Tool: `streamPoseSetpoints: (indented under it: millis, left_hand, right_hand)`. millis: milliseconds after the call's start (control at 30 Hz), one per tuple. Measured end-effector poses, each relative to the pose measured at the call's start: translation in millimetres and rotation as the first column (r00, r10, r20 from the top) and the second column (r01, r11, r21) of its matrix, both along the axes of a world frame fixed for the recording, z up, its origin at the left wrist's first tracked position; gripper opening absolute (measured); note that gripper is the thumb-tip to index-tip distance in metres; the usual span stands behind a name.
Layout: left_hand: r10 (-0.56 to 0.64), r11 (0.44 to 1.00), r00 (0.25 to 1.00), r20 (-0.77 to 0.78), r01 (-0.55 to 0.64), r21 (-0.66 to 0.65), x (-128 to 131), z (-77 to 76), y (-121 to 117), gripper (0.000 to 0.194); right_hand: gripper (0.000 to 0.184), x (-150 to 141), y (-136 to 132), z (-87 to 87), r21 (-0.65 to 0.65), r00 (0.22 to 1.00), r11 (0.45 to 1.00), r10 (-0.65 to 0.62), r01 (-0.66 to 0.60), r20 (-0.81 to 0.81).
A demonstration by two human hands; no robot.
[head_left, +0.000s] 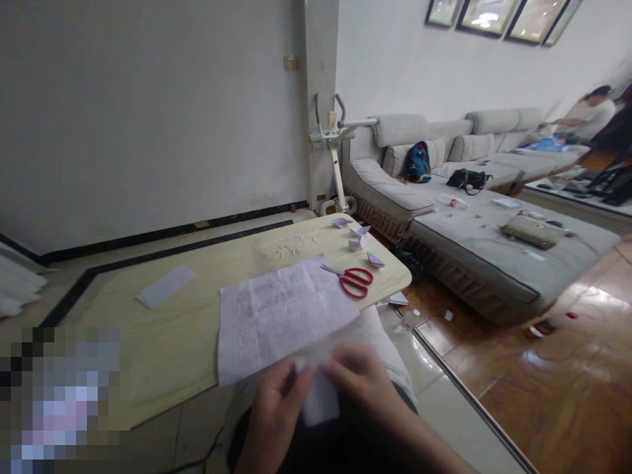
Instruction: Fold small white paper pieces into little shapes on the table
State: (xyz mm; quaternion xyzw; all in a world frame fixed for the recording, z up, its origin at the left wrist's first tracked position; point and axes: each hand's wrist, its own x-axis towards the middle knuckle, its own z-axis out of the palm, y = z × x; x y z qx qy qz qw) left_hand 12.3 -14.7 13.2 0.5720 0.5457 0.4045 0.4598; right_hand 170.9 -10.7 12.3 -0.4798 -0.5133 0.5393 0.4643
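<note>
Both hands in my head view, the right one blurred. Left hand [279,408]: thumb and fingers pinched narrow on the small white paper [322,401]. Right hand [363,378]: fingertips drawn together on the same paper's upper right edge; I cannot make out exact finger contact through the blur. The paper hangs between the two hands, its lower part below the fingertips, in front of the dark clothing.

Directly beyond the grip I note a creased sheet [281,316] covered in writing, flat on the pale table [172,352]. Beyond and slightly right of the grip: red-handled scissors [355,282], blades apart, tips over the sheet's edge. Farther out past these, small folded paper shapes [357,244] near the table's end. Straight beyond the sheet, thin paper scraps [293,251]. Well left of the grip, a folded paper strip [165,286] lies flat.
</note>
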Motion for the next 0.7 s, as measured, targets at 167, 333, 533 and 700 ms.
streamPoseSetpoints:
  millis: [167,333,533,700]
  left_hand:
    - [0.005,1.0,1.0,0.003,-0.005,-0.004,-0.9,0.1,0.4,0.034]
    - [-0.001,1.0,1.0,0.021,0.001,-0.031,-1.2,2.3,0.8,0.031]
    - [-0.012,1.0,1.0,0.027,0.013,-0.028,-0.8,3.4,2.0,0.032]
    - [0.002,1.0,1.0,0.018,-0.002,-0.013,-0.8,2.2,1.9,0.031]
  right_hand:
    - [0.038,0.5,-0.3,1.2,0.004,1.0,1.0,0.017,-0.017,-0.006]
    - [0.036,1.0,-0.4,1.3,-0.019,1.0,1.0,0.009,-0.009,-0.015]
    - [0.032,0.0,-0.3,3.7,-0.023,0.998,1.0,0.012,-0.013,-0.054]
    - [0.032,1.0,0.2,5.7,-0.018,0.999,0.999,0.026,-0.026,-0.038]
